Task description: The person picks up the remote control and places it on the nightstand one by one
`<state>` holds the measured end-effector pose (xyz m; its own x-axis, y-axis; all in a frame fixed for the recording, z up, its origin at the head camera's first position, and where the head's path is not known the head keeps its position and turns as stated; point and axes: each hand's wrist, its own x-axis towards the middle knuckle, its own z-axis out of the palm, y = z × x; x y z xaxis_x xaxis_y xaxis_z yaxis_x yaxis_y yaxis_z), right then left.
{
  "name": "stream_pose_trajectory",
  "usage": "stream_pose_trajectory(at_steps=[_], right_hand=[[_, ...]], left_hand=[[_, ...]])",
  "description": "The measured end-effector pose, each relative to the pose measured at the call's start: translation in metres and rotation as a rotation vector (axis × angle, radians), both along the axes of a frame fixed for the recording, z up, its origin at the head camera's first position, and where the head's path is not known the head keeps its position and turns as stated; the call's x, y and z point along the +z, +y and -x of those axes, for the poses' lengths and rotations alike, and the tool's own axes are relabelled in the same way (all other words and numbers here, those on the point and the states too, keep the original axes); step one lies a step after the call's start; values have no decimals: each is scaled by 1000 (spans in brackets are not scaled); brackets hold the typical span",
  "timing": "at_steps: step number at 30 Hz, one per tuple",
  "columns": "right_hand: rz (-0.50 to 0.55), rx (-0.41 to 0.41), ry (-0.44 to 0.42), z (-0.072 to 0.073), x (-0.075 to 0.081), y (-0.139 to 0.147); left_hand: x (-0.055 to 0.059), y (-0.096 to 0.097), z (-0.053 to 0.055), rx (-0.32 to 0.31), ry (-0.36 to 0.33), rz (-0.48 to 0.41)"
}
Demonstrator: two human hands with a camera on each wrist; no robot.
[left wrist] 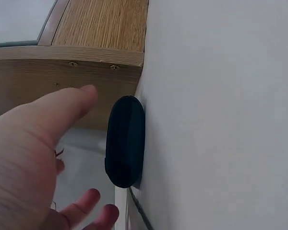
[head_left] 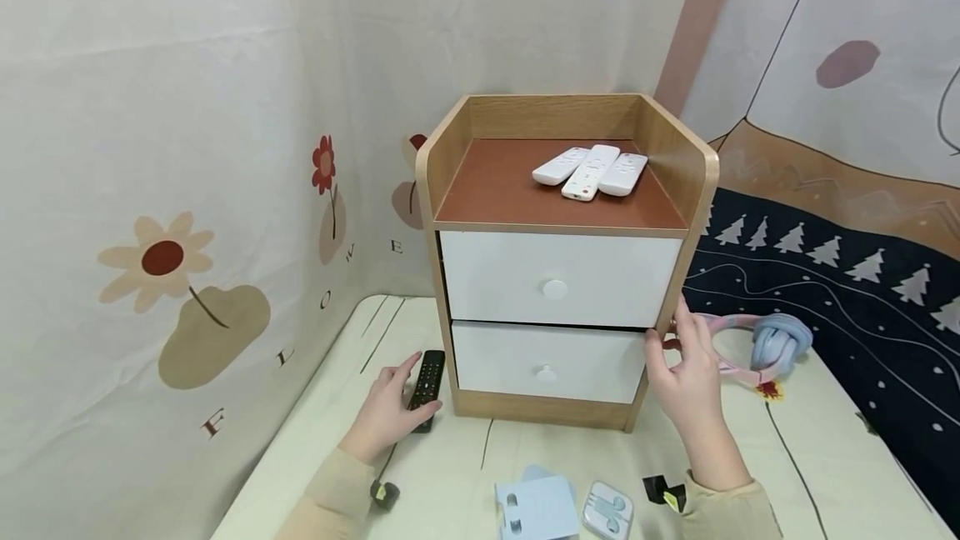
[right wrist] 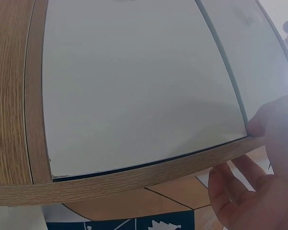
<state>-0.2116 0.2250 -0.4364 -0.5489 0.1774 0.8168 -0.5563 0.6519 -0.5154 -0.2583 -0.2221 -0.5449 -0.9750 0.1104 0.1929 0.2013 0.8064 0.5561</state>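
Note:
A small wooden cabinet (head_left: pixel 543 408) stands upright with two white drawers, the upper drawer (head_left: pixel 495 273) and the lower drawer (head_left: pixel 495 361), both pushed in. My right hand (head_left: pixel 690 386) grips the cabinet's right side edge, thumb at the front beside the lower drawer and fingers along the outer side. A black remote control (head_left: pixel 428 377) lies on the surface left of the cabinet. Around it my left hand (head_left: pixel 384 417) is spread, thumb and fingers apart. In the left wrist view, a gap shows between the thumb and the dark remote's end (left wrist: pixel 125 143).
Three white remotes (head_left: pixel 592 173) lie on the cabinet's brown top. In front are a light blue box (head_left: pixel 538 508) and cased earphones (head_left: pixel 608 511). A pink headband (head_left: pixel 738 322) with a blue knot (head_left: pixel 780 342) lies at right. Printed cloth walls (head_left: pixel 225 107) rise behind.

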Motion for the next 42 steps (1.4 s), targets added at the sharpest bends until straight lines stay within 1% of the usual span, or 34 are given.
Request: stream_pose_trajectory(at_steps=[2,7,15,19,23,28,31,36,38,42], right_hand=[[4,5,-2,0,0,0],[6,16,-5,0,0,1],[5,10,-33,-2,1,0],[7,6,-35,-2,1,0],[8,7,-33,-2,1,0],[8,17,-32,-2,2,0],[8,21,-32,-1,3,0],[13,22,-34,-2,3,0],[15,23,-33,-2,3,0],[13,26,-31,-2,2,0]], left_hand=[[-1,0,0,8,-18,9],[-1,0,-1,25,-36,30],[-2,1,0,18,-85,56],[1,2,-2,12,-101,64],[4,3,-5,7,-124,91],[7,5,-8,20,-130,128],[8,6,-9,45,-142,121],[11,7,-10,89,-169,73],[12,6,-11,96,-176,48],[15,5,-16,108,-210,-38]])
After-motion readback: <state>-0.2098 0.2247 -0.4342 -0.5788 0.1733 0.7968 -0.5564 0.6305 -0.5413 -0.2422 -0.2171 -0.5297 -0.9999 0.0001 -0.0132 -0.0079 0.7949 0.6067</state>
